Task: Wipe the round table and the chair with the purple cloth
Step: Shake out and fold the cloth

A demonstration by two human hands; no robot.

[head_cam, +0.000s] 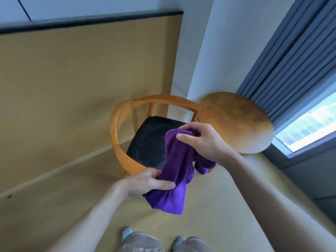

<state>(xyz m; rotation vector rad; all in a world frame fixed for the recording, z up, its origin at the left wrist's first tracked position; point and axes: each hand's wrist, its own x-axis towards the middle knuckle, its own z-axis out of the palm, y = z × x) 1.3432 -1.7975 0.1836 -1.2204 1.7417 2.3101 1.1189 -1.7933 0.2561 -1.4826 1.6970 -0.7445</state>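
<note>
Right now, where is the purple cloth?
In the head view's centre, the purple cloth hangs between both hands, above the chair, left of the round table.

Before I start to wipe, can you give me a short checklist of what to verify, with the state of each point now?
1. Purple cloth held by both hands: ok; left hand low, right hand high.
2. Cloth folded into a flat pad: not ok, it hangs bunched.
3. Round table top free of objects: ok.
4. Chair seat free of objects: ok where visible.
5. Cloth damp: cannot tell.
</note>
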